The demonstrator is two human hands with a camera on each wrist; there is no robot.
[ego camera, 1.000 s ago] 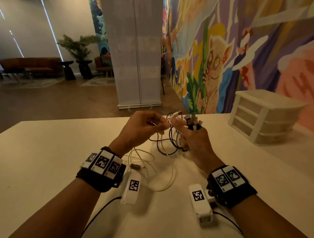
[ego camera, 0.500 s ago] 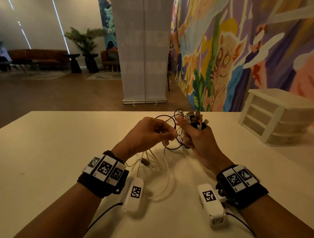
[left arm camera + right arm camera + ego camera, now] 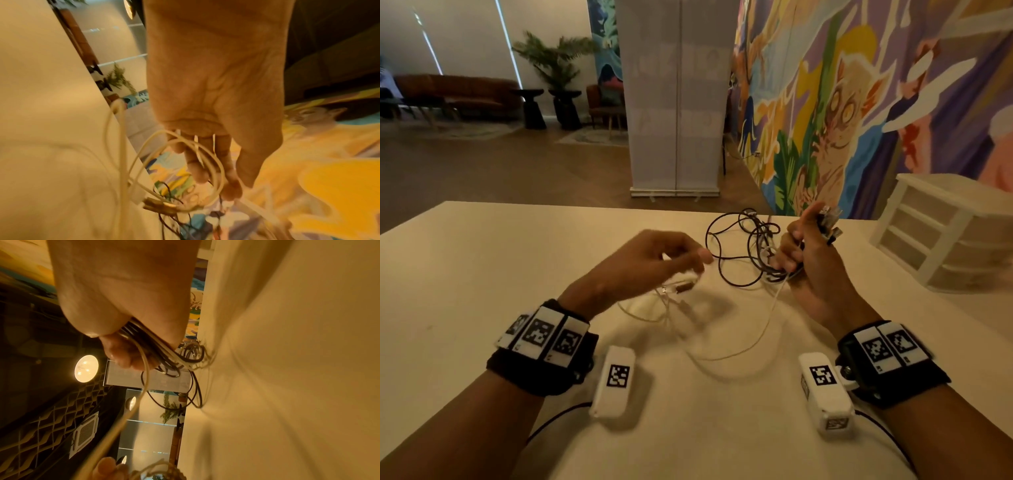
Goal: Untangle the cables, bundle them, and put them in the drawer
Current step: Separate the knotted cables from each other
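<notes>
Counter [image 3: 482, 274], pale, beside one mural wall [image 3: 859, 85]; one drawer unit [image 3: 945, 236]. Right hand [image 3: 811, 270] grips cables [image 3: 739, 246]; left hand [image 3: 647, 263] pinches white cable [image 3: 205, 155].

A wide cream bench [image 3: 482, 274] carries everything. At its far right corner stands a white plastic drawer unit [image 3: 945, 236] with its drawers closed. Toward the middle, loops of black cable [image 3: 726, 270] touch the surface, and slack white cables [image 3: 743, 349] trail across it nearer the front edge. A thin black wire [image 3: 551, 419] runs over the near part of the bench.
</notes>
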